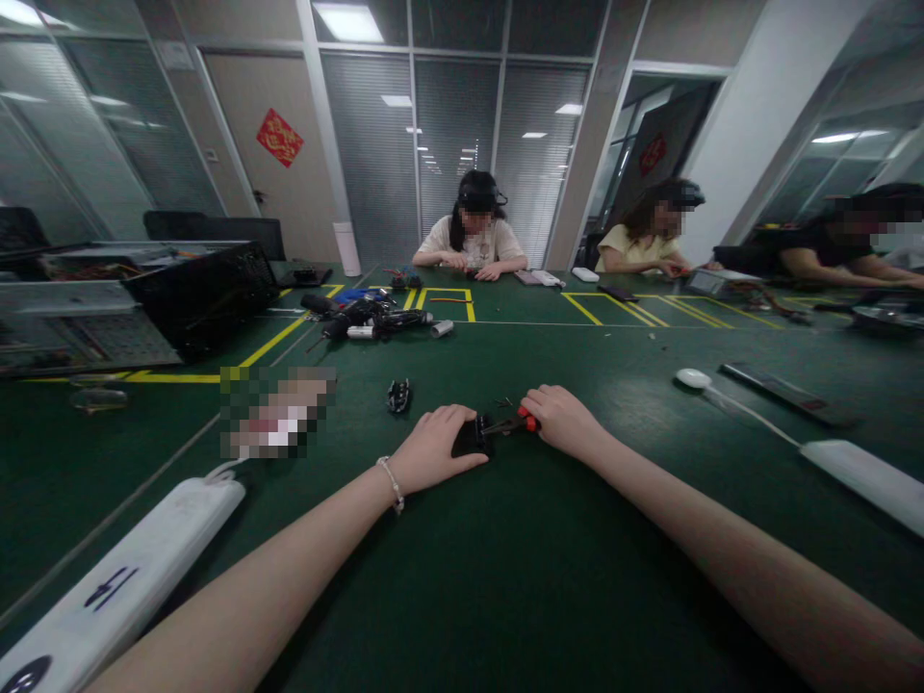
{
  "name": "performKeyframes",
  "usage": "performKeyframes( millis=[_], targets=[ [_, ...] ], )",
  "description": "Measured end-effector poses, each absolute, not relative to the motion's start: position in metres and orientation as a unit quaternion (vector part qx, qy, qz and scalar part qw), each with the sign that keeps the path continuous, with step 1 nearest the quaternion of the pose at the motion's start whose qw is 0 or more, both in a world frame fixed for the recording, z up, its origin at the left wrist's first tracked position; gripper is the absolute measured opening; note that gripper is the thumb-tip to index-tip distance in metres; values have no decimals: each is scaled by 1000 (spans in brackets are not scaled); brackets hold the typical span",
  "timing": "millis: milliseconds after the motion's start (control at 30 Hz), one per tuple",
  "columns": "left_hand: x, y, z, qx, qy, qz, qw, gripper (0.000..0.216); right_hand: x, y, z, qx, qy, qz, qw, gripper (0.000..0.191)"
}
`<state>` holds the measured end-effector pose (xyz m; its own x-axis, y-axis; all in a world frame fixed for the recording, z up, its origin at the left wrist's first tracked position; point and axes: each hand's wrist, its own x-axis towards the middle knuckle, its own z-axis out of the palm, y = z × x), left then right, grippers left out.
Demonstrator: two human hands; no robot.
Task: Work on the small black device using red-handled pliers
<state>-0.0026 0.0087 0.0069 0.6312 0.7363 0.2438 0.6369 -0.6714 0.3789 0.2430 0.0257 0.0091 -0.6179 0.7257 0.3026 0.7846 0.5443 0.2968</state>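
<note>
Near the middle of the green bench [462,597], the left hand [433,445] is steadying a small black part [468,440], its fingers closing around the left side of the piece. The right hand [563,419] is gripping red-handled pliers [505,424], fingers wrapping the handles; the pliers' tips are meeting the part's right edge — whether they are biting on it, I cannot tell. A few tiny dark pieces [503,402] are lying just beyond the pliers, and another black component [397,396] is sitting to the far left of the left hand. A white power strip [122,577] is stretching along the near left, while a second white strip [862,472] is lying at the right. Farther off to the left, a pile of dark tools [365,316] is resting near an opened computer case [137,308] — and across the bench, a co-worker [473,231] is leaning over small items.
</note>
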Motion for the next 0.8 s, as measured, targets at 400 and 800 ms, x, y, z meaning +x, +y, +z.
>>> performKeyframes(
  millis=[400,800],
  targets=[
    [-2,9,7,893,384,194,130,52,242,24,10,-443,-868,-212,72,19],
    [-2,9,7,894,382,194,129,53,243,23,11,-447,-865,-217,76,21]
  ],
)
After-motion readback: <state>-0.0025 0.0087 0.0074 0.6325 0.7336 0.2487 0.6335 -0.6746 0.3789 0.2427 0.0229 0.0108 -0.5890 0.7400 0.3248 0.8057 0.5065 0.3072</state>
